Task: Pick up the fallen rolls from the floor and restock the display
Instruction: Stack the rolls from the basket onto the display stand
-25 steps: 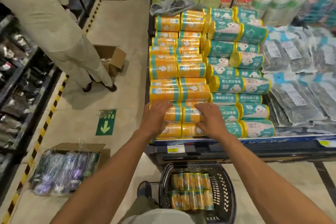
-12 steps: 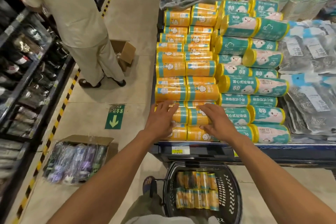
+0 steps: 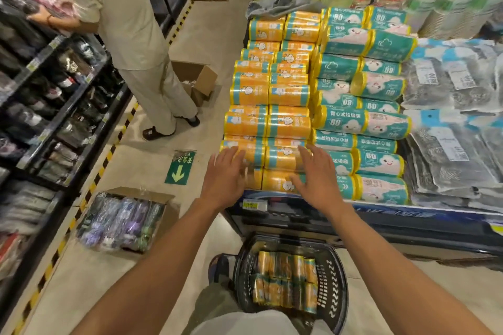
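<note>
Left hand (image 3: 226,175): fingers straight and spread, holding nothing, at the front row of orange rolls (image 3: 268,128) on the display desk (image 3: 408,215). Right hand (image 3: 317,177): fingers spread wide, holding nothing, over the same row. Motion blur hides whether either hand touches a roll. Teal rolls (image 3: 362,122) lie at 3 o'clock of the orange stack. At 6 o'clock, a black basket (image 3: 336,280) on the floor contains further rolls (image 3: 284,284).

Rows of rolls (image 3: 269,95) lie stacked on the display table (image 3: 408,215), larger rolls (image 3: 362,122) to their right, flat packets (image 3: 457,144) farther right. In front, on the floor (image 3: 81,288), a basket (image 3: 336,294) holds loose rolls (image 3: 285,283). Left of it sits a box (image 3: 144,193), beside shelving (image 3: 54,90).
</note>
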Motion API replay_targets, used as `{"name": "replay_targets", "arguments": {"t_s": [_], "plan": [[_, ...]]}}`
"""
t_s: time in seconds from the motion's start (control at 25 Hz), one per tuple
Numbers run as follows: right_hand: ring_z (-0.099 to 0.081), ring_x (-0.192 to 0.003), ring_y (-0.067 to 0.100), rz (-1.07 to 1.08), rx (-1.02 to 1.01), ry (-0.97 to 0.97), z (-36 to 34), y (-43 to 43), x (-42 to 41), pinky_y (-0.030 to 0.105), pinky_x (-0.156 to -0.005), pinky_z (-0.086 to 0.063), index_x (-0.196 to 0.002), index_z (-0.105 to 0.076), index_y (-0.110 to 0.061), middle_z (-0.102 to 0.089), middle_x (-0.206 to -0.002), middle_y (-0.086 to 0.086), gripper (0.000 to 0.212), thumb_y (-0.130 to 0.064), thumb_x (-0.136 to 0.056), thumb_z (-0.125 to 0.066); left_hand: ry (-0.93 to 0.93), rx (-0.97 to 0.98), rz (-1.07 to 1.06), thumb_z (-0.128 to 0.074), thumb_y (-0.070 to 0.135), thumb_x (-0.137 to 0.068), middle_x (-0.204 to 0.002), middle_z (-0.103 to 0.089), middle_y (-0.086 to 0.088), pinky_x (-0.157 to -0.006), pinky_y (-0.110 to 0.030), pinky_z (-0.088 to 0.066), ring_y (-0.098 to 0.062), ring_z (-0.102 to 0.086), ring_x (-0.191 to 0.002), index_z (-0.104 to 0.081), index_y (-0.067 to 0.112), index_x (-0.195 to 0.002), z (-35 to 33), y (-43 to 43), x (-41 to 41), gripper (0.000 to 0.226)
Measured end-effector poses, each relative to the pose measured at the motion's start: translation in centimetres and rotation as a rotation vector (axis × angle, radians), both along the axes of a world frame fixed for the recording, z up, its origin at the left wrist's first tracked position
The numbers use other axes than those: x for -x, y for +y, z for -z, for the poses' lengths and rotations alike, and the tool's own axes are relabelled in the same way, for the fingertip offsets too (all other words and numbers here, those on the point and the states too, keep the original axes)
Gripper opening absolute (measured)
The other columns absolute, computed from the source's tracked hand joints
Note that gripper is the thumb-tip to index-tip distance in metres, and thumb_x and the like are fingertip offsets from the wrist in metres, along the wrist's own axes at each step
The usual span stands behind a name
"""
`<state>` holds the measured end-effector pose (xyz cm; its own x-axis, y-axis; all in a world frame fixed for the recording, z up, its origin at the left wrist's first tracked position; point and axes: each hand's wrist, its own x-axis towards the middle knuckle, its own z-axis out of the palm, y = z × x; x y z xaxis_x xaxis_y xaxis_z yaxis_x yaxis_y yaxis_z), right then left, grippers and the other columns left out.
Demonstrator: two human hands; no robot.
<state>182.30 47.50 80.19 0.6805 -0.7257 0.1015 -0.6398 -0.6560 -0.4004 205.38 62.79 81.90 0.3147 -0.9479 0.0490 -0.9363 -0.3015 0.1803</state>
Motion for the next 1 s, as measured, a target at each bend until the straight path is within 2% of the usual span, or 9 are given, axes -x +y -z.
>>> {"name": "replay_targets", "arguments": {"t_s": [0.12,0.32,0.44,0.6,0.68,0.76,0.88,1.0], "plan": [[-0.032,-0.147,0.035,0.063,-0.024,-0.108,0.8,3.3,4.2,0.052,-0.122,-0.028,-0.152,-0.039,-0.018,-0.039,-0.156,0.011,0.064,-0.046,-0.098,-0.062,0.068,0.056,-0.079,-0.065,0.029,-0.088,-0.154,-0.039,-0.006,-0.118,-0.051,-0.03,-0.028,-0.034,-0.145,-0.038,0.017,-0.151,0.6,4.0,3.7,0.07],[-0.035,-0.148,0.03,0.166,-0.165,-0.051,4.2,11.5,12.1,0.046,-0.122,-0.033,-0.156,-0.036,-0.011,-0.041,-0.159,0.011,0.07,-0.043,-0.099,-0.062,0.326,0.062,-0.201,-0.065,0.028,-0.093,-0.156,-0.043,-0.009,-0.12,-0.043,-0.034,-0.028,-0.037,-0.145,-0.04,0.012,-0.154,4.5,11.5,11.6,0.069],[-0.04,-0.145,0.028,0.227,-0.312,0.041,6.8,15.6,16.0,0.046,-0.119,-0.037,-0.154,-0.038,-0.014,-0.044,-0.156,0.008,0.07,-0.04,-0.095,-0.067,0.488,-0.084,-0.242,-0.064,0.029,-0.095,-0.159,-0.04,-0.007,-0.121,-0.04,-0.032,-0.024,-0.035,-0.147,-0.035,0.014,-0.157,9.0,15.0,15.7,0.07],[-0.044,-0.139,0.025,0.343,-0.445,0.099,11.8,22.2,20.3,0.045,-0.115,-0.042,-0.152,-0.038,-0.016,-0.048,-0.151,0.006,0.071,-0.039,-0.093,-0.069,0.625,-0.296,-0.226,-0.07,0.029,-0.092,-0.157,-0.042,-0.011,-0.119,-0.038,-0.032,-0.03,-0.038,-0.145,-0.037,0.01,-0.155,16.6,18.7,19.3,0.074],[-0.044,-0.14,0.026,0.396,-0.534,0.132,16.2,24.6,21.5,0.046,-0.113,-0.044,-0.154,-0.036,-0.016,-0.047,-0.152,0.008,0.074,-0.047,-0.093,-0.066,0.662,-0.359,-0.247,-0.066,0.04,-0.092,-0.155,-0.044,-0.009,-0.116,-0.042,-0.039,-0.03,-0.04,-0.143,-0.036,0.015,-0.156,21.5,19.3,20.6,0.075],[-0.046,-0.139,0.03,0.425,-0.607,0.158,21.5,25.4,22.2,0.048,-0.11,-0.046,-0.154,-0.037,-0.012,-0.048,-0.151,0.012,0.077,-0.054,-0.093,-0.06,0.683,-0.415,-0.269,-0.059,0.049,-0.09,-0.149,-0.049,-0.008,-0.106,-0.043,-0.047,-0.032,-0.047,-0.135,-0.035,0.021,-0.155,26.3,19.4,21.7,0.075],[-0.048,-0.134,0.034,0.512,-0.683,0.189,31.4,24.2,22.7,0.046,-0.107,-0.048,-0.156,-0.036,-0.01,-0.049,-0.149,0.019,0.077,-0.046,-0.094,-0.066,0.703,-0.532,-0.339,-0.061,0.05,-0.093,-0.158,-0.039,-0.008,-0.105,-0.042,-0.048,-0.032,-0.043,-0.139,-0.031,0.024,-0.158,35.0,18.9,23.2,0.076],[-0.043,-0.141,0.035,0.533,-0.871,0.286,42.3,21.7,23.0,0.043,-0.114,-0.037,-0.157,-0.03,-0.012,-0.041,-0.156,0.017,0.078,-0.04,-0.095,-0.068,0.736,-0.531,-0.436,-0.068,0.044,-0.088,-0.139,-0.059,-0.007,-0.1,-0.036,-0.049,-0.029,-0.055,-0.129,-0.051,0.023,-0.142,44.4,17.9,23.6,0.06]]}}
